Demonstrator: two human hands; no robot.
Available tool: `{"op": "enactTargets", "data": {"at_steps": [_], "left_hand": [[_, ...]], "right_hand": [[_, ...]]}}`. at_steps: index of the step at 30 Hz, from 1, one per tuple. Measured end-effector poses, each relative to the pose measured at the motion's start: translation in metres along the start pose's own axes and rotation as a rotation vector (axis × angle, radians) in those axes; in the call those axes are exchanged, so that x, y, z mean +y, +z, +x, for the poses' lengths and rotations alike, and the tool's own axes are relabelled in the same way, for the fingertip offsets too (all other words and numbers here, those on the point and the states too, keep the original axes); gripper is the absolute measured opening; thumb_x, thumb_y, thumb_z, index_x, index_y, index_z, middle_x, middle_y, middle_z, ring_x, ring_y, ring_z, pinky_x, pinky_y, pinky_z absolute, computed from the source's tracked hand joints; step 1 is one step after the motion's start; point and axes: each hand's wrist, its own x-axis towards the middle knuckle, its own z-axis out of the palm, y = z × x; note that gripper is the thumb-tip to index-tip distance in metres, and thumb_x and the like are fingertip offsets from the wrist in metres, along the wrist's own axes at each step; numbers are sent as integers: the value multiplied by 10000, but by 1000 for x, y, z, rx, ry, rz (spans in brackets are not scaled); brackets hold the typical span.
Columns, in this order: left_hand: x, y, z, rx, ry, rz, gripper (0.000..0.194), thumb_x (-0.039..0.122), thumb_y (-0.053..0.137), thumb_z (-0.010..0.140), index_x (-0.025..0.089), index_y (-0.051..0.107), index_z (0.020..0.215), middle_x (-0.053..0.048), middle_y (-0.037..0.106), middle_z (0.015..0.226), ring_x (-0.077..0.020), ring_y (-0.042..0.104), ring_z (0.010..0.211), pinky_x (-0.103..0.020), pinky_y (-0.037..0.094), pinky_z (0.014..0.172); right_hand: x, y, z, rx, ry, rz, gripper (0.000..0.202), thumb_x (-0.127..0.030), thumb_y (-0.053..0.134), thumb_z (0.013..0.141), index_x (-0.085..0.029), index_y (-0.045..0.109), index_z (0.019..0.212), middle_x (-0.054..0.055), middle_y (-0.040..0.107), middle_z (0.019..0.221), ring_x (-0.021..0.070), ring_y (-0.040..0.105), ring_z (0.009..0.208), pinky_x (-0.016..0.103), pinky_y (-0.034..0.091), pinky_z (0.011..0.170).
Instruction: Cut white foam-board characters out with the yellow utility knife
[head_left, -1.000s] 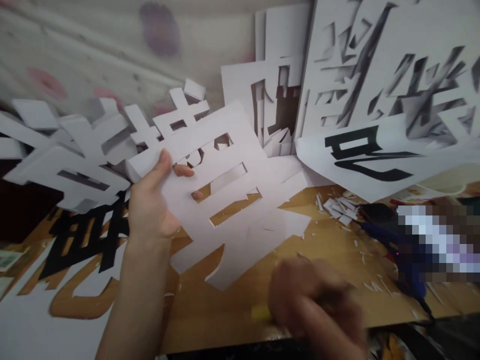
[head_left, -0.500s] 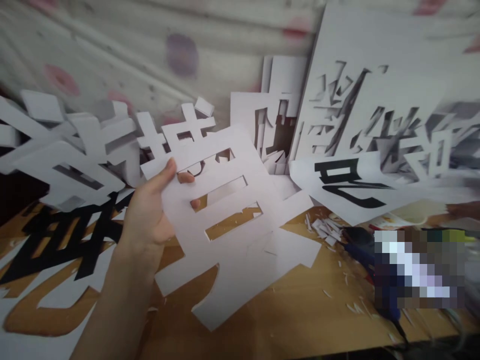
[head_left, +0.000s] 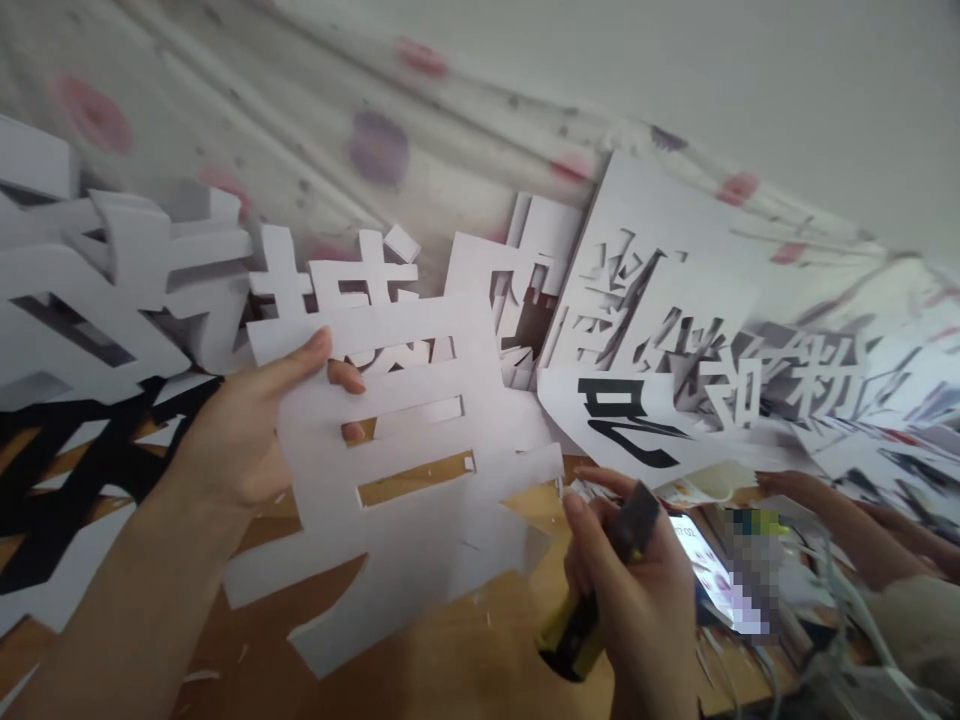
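My left hand [head_left: 240,420] is closed on the upper left part of a white foam-board cut-out character [head_left: 420,520], thumb in front and fingertips showing through its slots. The cut-out is held up, tilted, above the wooden table [head_left: 517,620]. Close to its right edge is my right hand [head_left: 637,590], closed round a yellow-and-black tool [head_left: 574,640] that looks like a utility knife. Its dark flat end [head_left: 637,515] points up and right; a blade cannot be made out. Whether the right fingertips touch the cut-out is unclear.
White cut-out letters [head_left: 127,270] stand at the left above black lettering [head_left: 45,510]. Behind lean stencil boards [head_left: 645,220] and a printed sheet [head_left: 555,400]. A lit phone [head_left: 709,570], cables [head_left: 840,590] and another person's hand [head_left: 817,500] are at the right.
My right hand has come into view from the lower right with the yellow-and-black tool. The view has swung up and right; another person's arms now show. The left hand keeps its hold.
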Motion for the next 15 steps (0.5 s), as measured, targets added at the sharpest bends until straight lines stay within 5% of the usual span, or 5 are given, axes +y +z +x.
{"op": "enactTargets", "data": {"at_steps": [3, 9, 15], "left_hand": [[0, 1, -1, -5, -33, 36, 433, 452, 547, 845, 156, 581, 531, -78, 542, 539, -161, 511, 399, -301, 472, 359], [-13, -5, 8, -139, 127, 22, 317, 424, 782, 703, 148, 643, 631, -36, 600, 584, -139, 546, 484, -252, 510, 399], [-21, -3, 12, -218, 210, 86, 335, 457, 825, 675, 192, 621, 693, -4, 666, 641, -144, 588, 523, -253, 540, 443]], "right_hand": [[11, 9, 17, -35, -54, -215, 513, -556, 696, 791, -210, 630, 1165, -60, 480, 605, 106, 444, 458, 242, 355, 447], [30, 29, 38, -35, -75, -600, 433, -641, 604, 807, -220, 631, 903, 21, 635, 720, 204, 579, 639, 308, 390, 626], [52, 40, 47, -43, -78, -481, 393, -580, 627, 793, -231, 521, 648, -17, 520, 555, 170, 469, 534, 293, 302, 559]]}}
